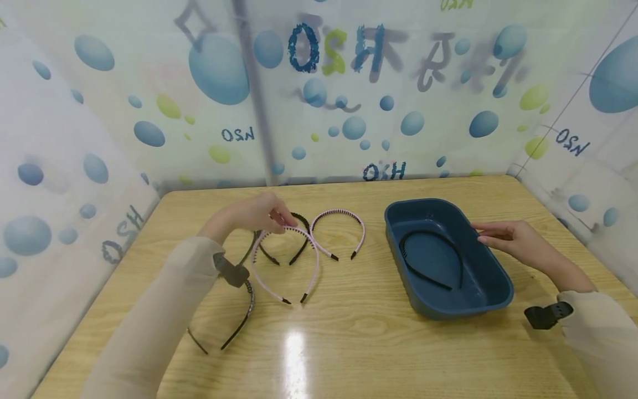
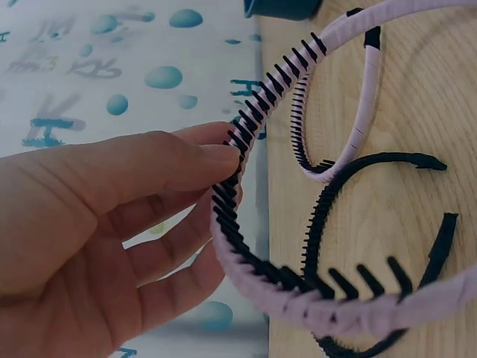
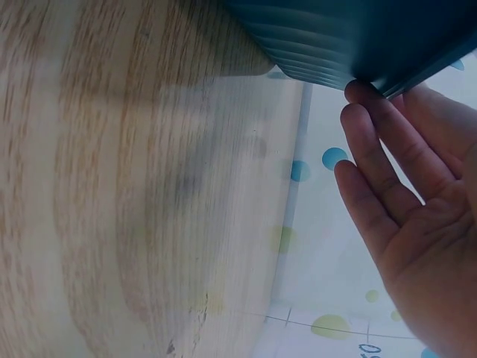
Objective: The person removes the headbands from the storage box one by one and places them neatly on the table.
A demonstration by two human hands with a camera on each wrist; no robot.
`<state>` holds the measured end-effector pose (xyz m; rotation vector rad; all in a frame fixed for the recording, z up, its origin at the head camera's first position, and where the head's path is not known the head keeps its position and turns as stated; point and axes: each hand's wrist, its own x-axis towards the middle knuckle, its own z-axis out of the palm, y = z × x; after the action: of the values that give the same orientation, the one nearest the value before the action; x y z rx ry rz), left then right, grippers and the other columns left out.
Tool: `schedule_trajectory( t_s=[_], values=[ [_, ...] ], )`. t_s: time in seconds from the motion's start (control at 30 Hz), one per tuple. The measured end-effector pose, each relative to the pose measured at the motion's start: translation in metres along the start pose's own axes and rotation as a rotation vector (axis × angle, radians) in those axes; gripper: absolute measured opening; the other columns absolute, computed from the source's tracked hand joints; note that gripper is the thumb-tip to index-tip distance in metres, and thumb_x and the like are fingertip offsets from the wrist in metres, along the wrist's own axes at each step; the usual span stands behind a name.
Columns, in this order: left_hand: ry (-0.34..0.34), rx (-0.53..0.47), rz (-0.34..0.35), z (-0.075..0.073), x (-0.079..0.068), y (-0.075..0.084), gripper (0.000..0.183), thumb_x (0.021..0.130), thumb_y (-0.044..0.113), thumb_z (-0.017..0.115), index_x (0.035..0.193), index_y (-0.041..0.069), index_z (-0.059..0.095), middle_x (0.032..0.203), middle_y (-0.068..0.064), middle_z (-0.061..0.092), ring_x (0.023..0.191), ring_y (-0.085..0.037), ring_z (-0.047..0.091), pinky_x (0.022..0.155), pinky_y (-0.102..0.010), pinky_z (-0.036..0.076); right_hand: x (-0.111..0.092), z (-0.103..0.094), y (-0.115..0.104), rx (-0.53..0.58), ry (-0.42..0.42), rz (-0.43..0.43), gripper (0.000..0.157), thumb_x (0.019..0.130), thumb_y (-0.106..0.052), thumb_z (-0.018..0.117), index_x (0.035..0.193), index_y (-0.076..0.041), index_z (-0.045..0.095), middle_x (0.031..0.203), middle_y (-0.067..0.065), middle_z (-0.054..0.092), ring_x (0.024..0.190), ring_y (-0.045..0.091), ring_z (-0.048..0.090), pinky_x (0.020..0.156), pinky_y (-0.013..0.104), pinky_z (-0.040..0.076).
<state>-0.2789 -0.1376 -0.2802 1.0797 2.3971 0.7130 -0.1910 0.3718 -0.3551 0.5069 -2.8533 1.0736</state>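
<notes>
My left hand (image 1: 269, 213) pinches a pink headband (image 2: 350, 317) with black inner teeth between thumb and fingers, its two ends pointing down in the head view. Behind it on the table lie a black headband (image 1: 301, 253) and a second pink headband (image 1: 363, 230). A dark headband (image 1: 247, 252) lies partly hidden by the left hand. At the right, my right hand (image 1: 518, 244) holds the rim of a blue plastic basin (image 1: 433, 313), fingertips against the outer wall in the right wrist view. A black headband (image 1: 461, 263) lies inside the basin.
A dark headband with a patterned band (image 1: 251, 302) lies near the left forearm, partly covered by it. The wooden table (image 1: 359, 343) ends at a back wall (image 1: 319, 144) covered with bubble-print sheeting, which also lines both sides.
</notes>
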Motion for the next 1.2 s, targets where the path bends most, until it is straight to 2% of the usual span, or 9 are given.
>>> schedule_trajectory(
  t_s=[0.3, 0.4, 0.6, 0.7, 0.9, 1.03, 1.2],
  values=[
    [-0.048, -0.078, -0.025, 0.008, -0.005, -0.008, 0.025, 0.082, -0.004, 0.062, 0.105, 0.002, 0.068, 0.109, -0.008, 0.064, 0.099, -0.023, 0.061, 0.082, -0.031, 0.050, 0.000, 0.000, 0.001, -0.009, 0.000, 0.001, 0.036, 0.090, -0.004, 0.057, 0.122, 0.011, 0.053, 0.113, 0.027, 0.058, 0.087, -0.012, 0.054, 0.068, 0.012, 0.047],
    [-0.067, -0.107, -0.044, 0.011, -0.005, -0.011, 0.026, 0.082, -0.004, 0.061, 0.106, 0.003, 0.068, 0.109, -0.007, 0.064, 0.100, -0.023, 0.060, 0.083, -0.031, 0.049, 0.000, 0.000, 0.002, -0.008, 0.001, 0.003, 0.036, 0.090, -0.004, 0.057, 0.122, 0.011, 0.053, 0.113, 0.022, 0.059, 0.088, -0.012, 0.053, 0.068, 0.012, 0.048],
    [-0.088, -0.135, -0.039, 0.018, -0.005, -0.019, 0.027, 0.081, -0.006, 0.061, 0.107, 0.001, 0.067, 0.110, -0.009, 0.064, 0.101, -0.023, 0.060, 0.083, -0.030, 0.049, 0.000, 0.000, 0.002, -0.012, 0.006, -0.007, 0.036, 0.090, -0.004, 0.057, 0.122, 0.010, 0.053, 0.114, 0.012, 0.058, 0.088, -0.013, 0.053, 0.068, 0.011, 0.047],
    [-0.101, -0.167, -0.036, 0.021, -0.007, -0.021, 0.026, 0.082, -0.007, 0.060, 0.106, 0.000, 0.067, 0.110, -0.011, 0.063, 0.101, -0.024, 0.060, 0.082, -0.030, 0.050, 0.000, 0.001, 0.002, -0.013, 0.008, -0.011, 0.036, 0.090, -0.004, 0.057, 0.122, 0.010, 0.053, 0.115, 0.015, 0.058, 0.088, -0.013, 0.053, 0.068, 0.011, 0.047],
    [-0.123, -0.245, -0.093, 0.028, -0.008, -0.024, 0.026, 0.084, -0.007, 0.057, 0.106, 0.002, 0.067, 0.112, -0.008, 0.062, 0.103, -0.025, 0.059, 0.080, -0.031, 0.051, -0.001, 0.001, 0.001, -0.009, 0.004, -0.004, 0.036, 0.090, -0.004, 0.057, 0.123, 0.010, 0.052, 0.115, 0.021, 0.058, 0.088, -0.012, 0.053, 0.068, 0.011, 0.047],
    [-0.140, -0.280, -0.105, 0.032, -0.007, -0.026, 0.026, 0.083, -0.007, 0.058, 0.106, 0.002, 0.067, 0.111, -0.007, 0.063, 0.103, -0.026, 0.059, 0.081, -0.032, 0.050, -0.001, 0.001, 0.001, -0.006, 0.001, 0.003, 0.036, 0.090, -0.004, 0.056, 0.123, 0.011, 0.052, 0.115, 0.024, 0.057, 0.088, -0.013, 0.053, 0.068, 0.011, 0.047],
    [-0.164, -0.306, -0.071, 0.037, -0.006, -0.028, 0.027, 0.082, -0.010, 0.056, 0.106, -0.001, 0.066, 0.112, -0.011, 0.062, 0.103, -0.028, 0.059, 0.080, -0.033, 0.051, -0.001, 0.000, 0.000, -0.003, -0.010, 0.011, 0.037, 0.091, -0.005, 0.056, 0.124, 0.011, 0.051, 0.116, 0.028, 0.055, 0.089, -0.014, 0.051, 0.068, 0.010, 0.047]
  ],
)
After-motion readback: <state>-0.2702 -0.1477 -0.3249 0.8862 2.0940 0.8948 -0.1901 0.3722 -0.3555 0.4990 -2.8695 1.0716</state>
